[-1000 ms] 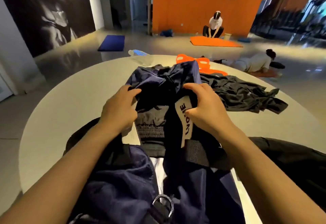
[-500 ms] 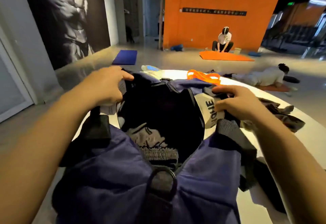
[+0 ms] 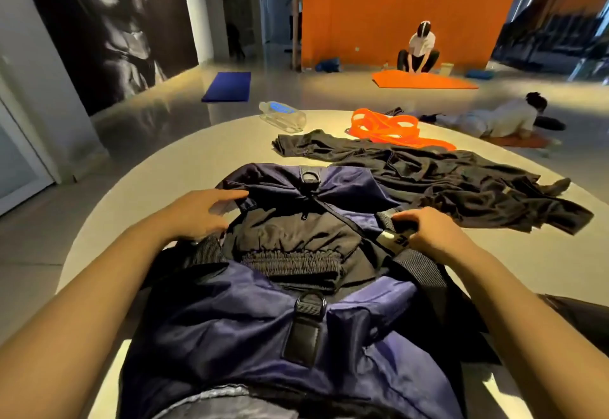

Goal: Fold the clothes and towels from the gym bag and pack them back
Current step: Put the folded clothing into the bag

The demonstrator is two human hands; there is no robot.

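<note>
**Navy gym bag, open, on round tabletop**

Navy gym bag (image 3: 263, 336): lies at the near edge of the round tabletop (image 3: 184, 161), long axis running away from the viewer, mouth spread open. A black D-ring tab sits at each end of the opening.

Folded dark garment (image 3: 296, 247): inside the bag's opening, ribbed elastic waistband toward the near end.

Left hand (image 3: 197, 217): rests on the left rim of the opening, fingers nearly straight and pointing toward the bag's far end, curled round nothing.

Right hand (image 3: 428, 234): on the right rim, fingers curled over the black webbing strap (image 3: 392, 237) with its white label, gripping it.

Black garment (image 3: 445, 181): unfolded and crumpled, spread over the right half of the tabletop, just beyond the bag's far right side.

Orange resistance bands (image 3: 389, 128): heaped at the far edge, touching the black garment's far side.

Clear plastic water bottle (image 3: 283, 115): on its side at the far edge, left of the bands.

Dark cloth (image 3: 580, 319): at the near right edge, partly out of view.

Background: blue mat (image 3: 227, 85) and orange mat (image 3: 425, 79) on the floor; one person crouching at the orange mat, another lying beyond the table.
</note>
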